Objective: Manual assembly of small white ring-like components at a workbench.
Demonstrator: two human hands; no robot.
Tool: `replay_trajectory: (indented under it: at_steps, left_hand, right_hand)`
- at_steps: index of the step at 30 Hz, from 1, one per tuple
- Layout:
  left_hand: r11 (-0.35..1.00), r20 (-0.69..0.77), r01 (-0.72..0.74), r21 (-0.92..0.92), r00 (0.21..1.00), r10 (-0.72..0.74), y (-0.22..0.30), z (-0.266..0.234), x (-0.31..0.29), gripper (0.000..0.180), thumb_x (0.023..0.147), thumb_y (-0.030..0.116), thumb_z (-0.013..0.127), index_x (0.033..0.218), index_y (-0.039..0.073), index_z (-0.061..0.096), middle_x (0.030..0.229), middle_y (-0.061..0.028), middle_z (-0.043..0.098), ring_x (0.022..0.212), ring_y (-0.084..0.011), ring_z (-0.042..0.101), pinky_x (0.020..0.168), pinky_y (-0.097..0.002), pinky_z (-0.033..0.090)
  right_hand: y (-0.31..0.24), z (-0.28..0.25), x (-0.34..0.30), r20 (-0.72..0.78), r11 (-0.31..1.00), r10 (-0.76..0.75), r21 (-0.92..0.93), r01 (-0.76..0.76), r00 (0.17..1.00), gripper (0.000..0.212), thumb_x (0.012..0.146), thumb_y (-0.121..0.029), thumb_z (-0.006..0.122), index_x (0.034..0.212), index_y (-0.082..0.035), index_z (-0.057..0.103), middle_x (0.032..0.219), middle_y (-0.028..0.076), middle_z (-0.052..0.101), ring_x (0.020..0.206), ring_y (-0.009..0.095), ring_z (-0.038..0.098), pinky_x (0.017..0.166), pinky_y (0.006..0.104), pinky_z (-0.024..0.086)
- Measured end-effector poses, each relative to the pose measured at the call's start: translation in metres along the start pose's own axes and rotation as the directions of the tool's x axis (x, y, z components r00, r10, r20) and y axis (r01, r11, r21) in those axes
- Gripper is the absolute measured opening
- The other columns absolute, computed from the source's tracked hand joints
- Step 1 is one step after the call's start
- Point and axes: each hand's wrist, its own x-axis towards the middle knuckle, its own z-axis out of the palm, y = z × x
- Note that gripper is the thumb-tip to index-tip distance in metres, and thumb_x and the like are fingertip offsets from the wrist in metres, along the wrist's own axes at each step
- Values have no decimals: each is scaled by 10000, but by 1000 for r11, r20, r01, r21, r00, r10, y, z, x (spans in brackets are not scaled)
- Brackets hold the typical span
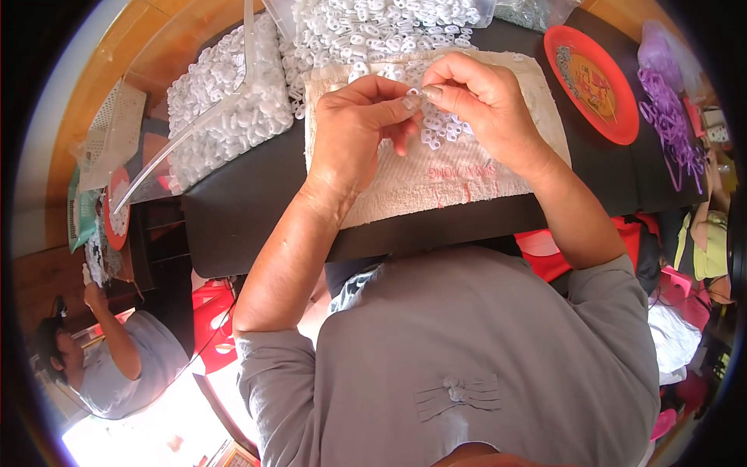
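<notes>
Both hands meet fingertip to fingertip over a cream towel (389, 198) laid on the black table. My left hand (354, 121) is closed in a pinch on a small white plastic piece (414, 92), of which only a bit shows. Against it the thumb and forefinger of my right hand (486, 97) are pinched together; whatever lies between them is too small to make out. Under and between the hands, several loose white plastic pieces with holes (443, 131) are scattered on the towel.
A clear bag of white pieces (226, 109) stands left of the towel, and a larger heap (373, 31) spreads behind it. At right are a red oval plate (554, 48) with small metal parts and purple cords (669, 132). Another person (128, 362) sits at far left.
</notes>
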Motion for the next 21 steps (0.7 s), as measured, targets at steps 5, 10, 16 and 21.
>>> replay_trajectory:
  at_steps: [5, 10, 16, 21]
  left_hand:
    - [1000, 1, -6, -24, 1000, 6, 0, 2, -2, 91, 900, 46, 623, 920, -43, 635, 767, -102, 661, 617, -143, 607, 524, -256, 464]
    - [1000, -25, -9, -21, 1000, 9, -3, 1, -1, 112, 907, 63, 622, 947, -41, 624, 772, -100, 661, 615, -140, 605, 524, -256, 464]
    - [999, -59, -30, -12, 998, 29, -4, 1, -1, 126, 901, 73, 629, 950, -43, 621, 766, -96, 658, 612, -136, 601, 523, -254, 461]
    - [1000, -87, -25, 18, 996, 26, -3, 4, -2, 127, 897, 74, 635, 936, -47, 623, 753, -87, 650, 608, -128, 590, 528, -248, 458]
  right_hand:
    - [2, 1, 0, -2, 1000, -14, 15, 14, 1000, 35, 905, -23, 595, 902, 11, 592, 786, -5, 563, 723, 61, 500, 638, 220, 412]
    - [3, 1, -1, -15, 1000, -4, 18, 4, 1000, 36, 908, -21, 590, 916, 14, 598, 796, -1, 571, 728, 65, 515, 646, 220, 425]
    - [2, 2, 0, -30, 999, 29, 26, -29, 999, 58, 918, -36, 598, 938, 17, 610, 834, 8, 600, 740, 69, 540, 663, 221, 450]
    - [1, 2, 0, -36, 1000, 17, -3, -17, 999, 48, 917, -30, 599, 936, 14, 609, 839, 8, 601, 739, 70, 536, 664, 219, 449]
